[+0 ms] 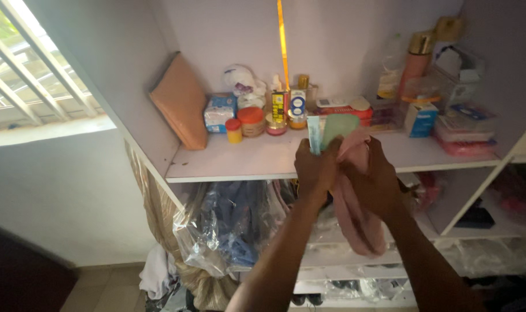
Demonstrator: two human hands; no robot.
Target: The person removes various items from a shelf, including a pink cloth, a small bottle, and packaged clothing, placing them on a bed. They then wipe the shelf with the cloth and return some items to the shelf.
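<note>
Between both hands (347,170), pink cloth (355,214)

The pink cloth (355,196) looks soft, matt and creased, gathered beside a smooth pale-green tube (338,127). Behind the tube, the white shelf (245,159) is smooth, faintly sheened board. Below the shelf, clear plastic bags (202,237) look glossy and crinkled.

Two hands (318,167), one pink cloth (355,202), one orange cushion (181,107).
</note>
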